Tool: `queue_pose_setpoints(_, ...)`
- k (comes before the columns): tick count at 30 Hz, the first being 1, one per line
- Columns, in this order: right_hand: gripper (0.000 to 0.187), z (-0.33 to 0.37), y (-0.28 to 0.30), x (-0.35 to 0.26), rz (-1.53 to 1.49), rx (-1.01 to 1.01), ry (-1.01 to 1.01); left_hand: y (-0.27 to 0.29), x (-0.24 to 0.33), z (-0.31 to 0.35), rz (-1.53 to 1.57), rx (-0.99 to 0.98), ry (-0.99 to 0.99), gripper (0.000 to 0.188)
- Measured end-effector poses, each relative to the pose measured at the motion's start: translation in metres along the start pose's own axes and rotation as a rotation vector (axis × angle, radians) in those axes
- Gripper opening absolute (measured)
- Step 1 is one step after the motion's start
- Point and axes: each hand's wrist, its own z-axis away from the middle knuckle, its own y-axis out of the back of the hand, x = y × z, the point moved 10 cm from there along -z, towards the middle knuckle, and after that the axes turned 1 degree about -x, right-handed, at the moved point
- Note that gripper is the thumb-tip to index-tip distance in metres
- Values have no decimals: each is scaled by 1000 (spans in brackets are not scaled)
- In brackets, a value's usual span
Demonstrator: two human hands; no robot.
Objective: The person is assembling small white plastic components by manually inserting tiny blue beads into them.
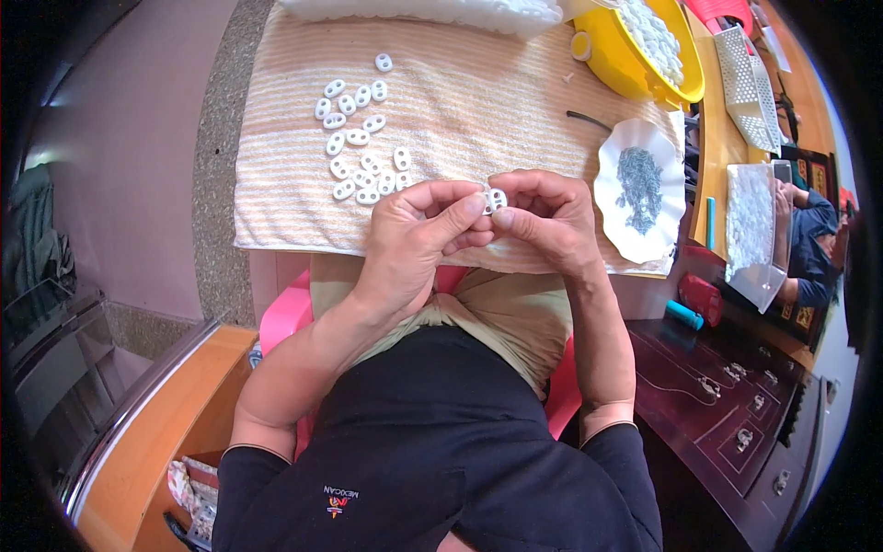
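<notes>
Between my two hands, near the cloth's front edge, is a small white two-hole plastic piece [497,201]. My left hand [432,216] pinches it from the left, and my right hand [547,216] has thumb and forefinger on its right side. The fingertips hide part of it. Several like white oval pieces [358,136] lie loosely on the striped towel [478,101], to the left and beyond my left hand. To the right of my right hand stands a white wavy-edged dish [614,207] with a heap of tiny grey metal-looking parts [639,189], too small to name.
A yellow basin [602,55] full of white pieces stands at the far right. A bulky clear bag [432,11] lies along the far edge. A short black strip [589,118] rests near the dish. Farther right, another person [809,244] sits by a tray of white pieces [750,221].
</notes>
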Motion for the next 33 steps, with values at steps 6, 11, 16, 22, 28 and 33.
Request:
queue_pose_setpoints(6, 30, 0, -1, 0, -24, -15, 10, 1, 1, 1, -15, 36, 14, 18)
queue_pose_setpoints(11, 30, 0, -1, 0, -51, -14, 18, 0, 1, 1, -12, 21, 23, 18)
queue_pose_setpoints(16, 30, 2, -3, -3, -57, -29, 41, -2, 2, 2, -17, 7, 19, 19)
queue_pose_setpoints(22, 28, 1, -7, -8, -73, -67, 140, -3, 0, 2, 4, -6, 26, 18)
queue_pose_setpoints(28, 29, 1, -6, -7, -55, -49, 145, -4, -1, 1, 7, -16, 16, 15)
queue_pose_setpoints(33, 28, 2, -6, -7, 15, -18, 140, -6, -1, 0, 59, -64, 16, 13)
